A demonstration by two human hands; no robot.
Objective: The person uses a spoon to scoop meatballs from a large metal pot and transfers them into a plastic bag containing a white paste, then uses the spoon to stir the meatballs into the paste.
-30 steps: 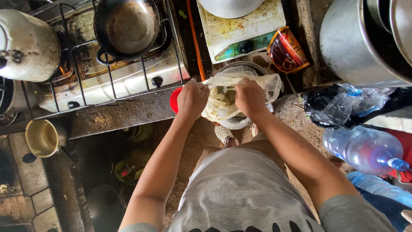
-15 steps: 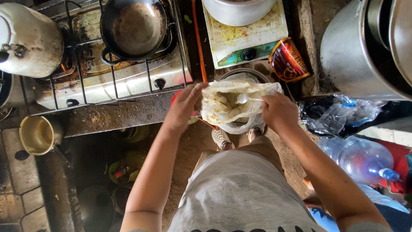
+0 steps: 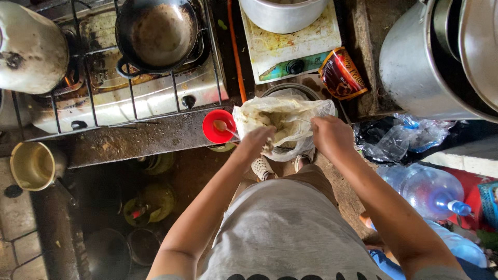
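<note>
Both hands' fingers (image 3: 270,136) closed on plastic bag (image 3: 282,119)

The clear plastic bag (image 3: 282,124) fills the counter edge. Left of it a red cup (image 3: 219,126) blocks the way; right, crumpled plastic (image 3: 404,135) and a large steel pot (image 3: 415,62). Farther off stand a brown packet (image 3: 341,73) and white cooker (image 3: 290,49). Bare counter (image 3: 140,137) lies open left, before the gas stove (image 3: 129,98).
</note>
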